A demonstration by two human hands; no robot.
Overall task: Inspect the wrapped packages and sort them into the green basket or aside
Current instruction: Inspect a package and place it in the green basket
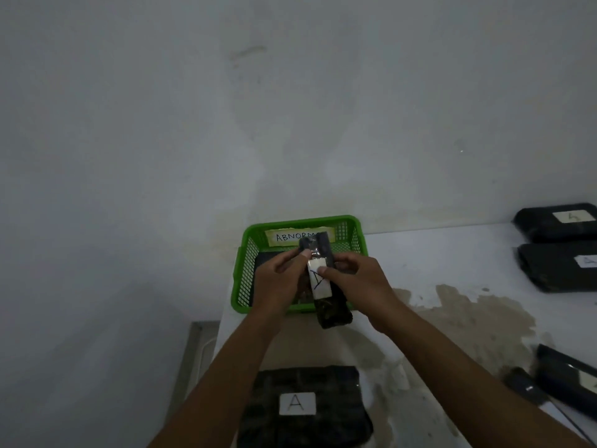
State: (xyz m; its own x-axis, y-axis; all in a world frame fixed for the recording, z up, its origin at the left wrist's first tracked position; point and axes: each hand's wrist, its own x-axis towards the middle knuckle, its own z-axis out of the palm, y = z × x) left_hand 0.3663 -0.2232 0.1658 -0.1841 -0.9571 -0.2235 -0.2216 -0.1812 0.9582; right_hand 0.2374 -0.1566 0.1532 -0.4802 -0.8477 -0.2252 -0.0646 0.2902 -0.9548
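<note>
The person held one dark package (323,286) up over the green basket (350,226), standing on its narrow side. The package's near end hung past the basket's front rim. A white label (318,279) with a letter A faced up on it.

The left hand (277,279) gripped the package from the left, with its fingers (302,252) pressed against the wrap near the top of the label. The right hand (358,279) gripped it from the right, and its fingers (323,270) were clamped on the label. So both hands were closed on the same package.

The basket sat at the back of the white counter (436,253), against the wall (290,108). A paper sign (284,237) inside the basket's back wall read "ABNORM", and the package hid the rest of the word. I could not tell what else lay in the basket, because the hands covered it.

In front of the basket, near the person, lay a flat package (303,405) with its own white A label. Far to the right of the basket, by the wall, two more packages (555,221) lay one in front of the other, each with a white label. To the right and in front of the basket, at the counter's edge, lay another dark pack (565,379) and a small black thing (523,386) just beside it. A brown stain (478,318) spread over the counter to the right of the basket.
</note>
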